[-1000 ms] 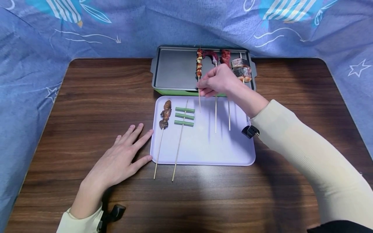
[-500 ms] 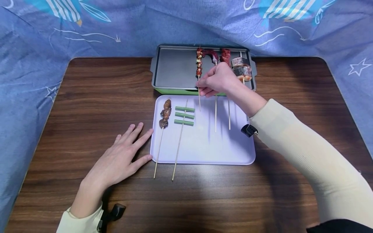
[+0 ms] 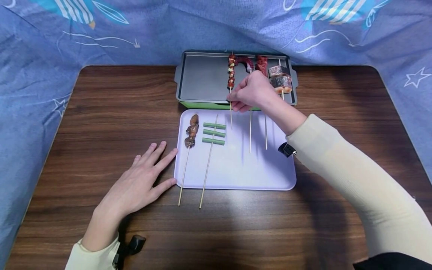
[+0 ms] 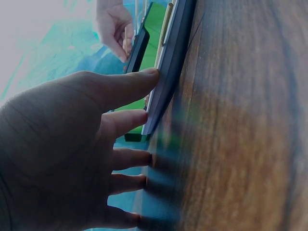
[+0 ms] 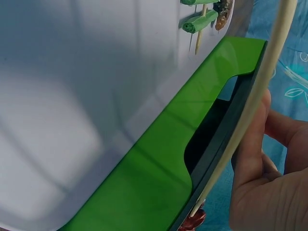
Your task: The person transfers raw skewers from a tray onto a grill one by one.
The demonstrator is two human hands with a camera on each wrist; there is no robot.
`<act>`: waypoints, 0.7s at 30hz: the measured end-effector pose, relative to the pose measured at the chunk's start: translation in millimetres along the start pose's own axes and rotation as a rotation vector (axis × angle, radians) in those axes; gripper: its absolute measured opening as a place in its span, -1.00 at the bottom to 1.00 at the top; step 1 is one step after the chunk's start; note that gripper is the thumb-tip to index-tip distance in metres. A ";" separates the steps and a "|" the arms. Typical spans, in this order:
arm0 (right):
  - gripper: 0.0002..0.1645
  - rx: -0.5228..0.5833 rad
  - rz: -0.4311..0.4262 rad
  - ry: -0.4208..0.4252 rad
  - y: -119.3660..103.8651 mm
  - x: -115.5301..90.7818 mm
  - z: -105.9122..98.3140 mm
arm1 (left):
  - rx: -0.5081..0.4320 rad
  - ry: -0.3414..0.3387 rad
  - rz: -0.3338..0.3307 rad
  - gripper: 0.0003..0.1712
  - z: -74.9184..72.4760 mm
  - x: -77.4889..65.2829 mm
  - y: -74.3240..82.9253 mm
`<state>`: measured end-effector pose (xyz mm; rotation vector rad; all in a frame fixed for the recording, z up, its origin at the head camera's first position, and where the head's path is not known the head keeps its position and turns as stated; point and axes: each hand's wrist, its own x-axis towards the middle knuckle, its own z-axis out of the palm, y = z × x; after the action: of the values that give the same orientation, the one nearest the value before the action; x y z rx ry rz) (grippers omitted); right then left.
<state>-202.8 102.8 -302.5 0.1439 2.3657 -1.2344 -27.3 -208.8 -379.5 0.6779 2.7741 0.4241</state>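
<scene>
My right hand [image 3: 251, 92] pinches the bare stick of a skewer threaded with red and pale pieces [image 3: 231, 71]. That skewer lies over the grey grill plate [image 3: 202, 80], its stick end reaching over the lilac tray [image 3: 256, 172]. In the right wrist view, the right fingers [image 5: 250, 159] show beside the plate's dark edge. Palm down on the table, my left hand [image 3: 138, 183] has its fingers spread, with thumb and index fingertips at the tray's left rim. On the tray lie a brown meat skewer [image 3: 192, 131] and a skewer with three green stalks [image 3: 214, 133].
To the right on the plate are an octopus tentacle skewer [image 3: 248, 63], a red meat skewer [image 3: 261, 64] and a fish skewer [image 3: 280, 78]. Several sticks overhang the tray. Under the plate is a green base [image 5: 159, 159]. A blue printed cloth [image 3: 216, 26] hangs behind the wooden table [image 3: 111, 112].
</scene>
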 end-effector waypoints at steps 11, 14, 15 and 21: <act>-0.72 -0.013 0.009 0.002 0.4 -2.7 -0.1 | -0.002 -0.007 0.001 -0.17 -0.8 -0.3 0.8; -0.71 0.001 -0.006 0.004 3.0 -7.3 -0.8 | 0.000 -0.007 0.002 -0.17 -0.8 -0.4 0.8; -0.71 0.013 -0.012 0.004 4.2 -9.6 -1.1 | -0.001 -0.008 0.002 -0.17 -0.8 -0.3 0.8; -0.71 0.117 -0.047 -0.009 11.9 -29.0 -3.2 | 0.008 -0.002 0.002 -0.16 -0.6 -0.2 -0.1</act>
<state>-174.6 115.8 -296.9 0.1208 2.3015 -1.3934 -27.4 -209.1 -378.9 0.6821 2.7753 0.4132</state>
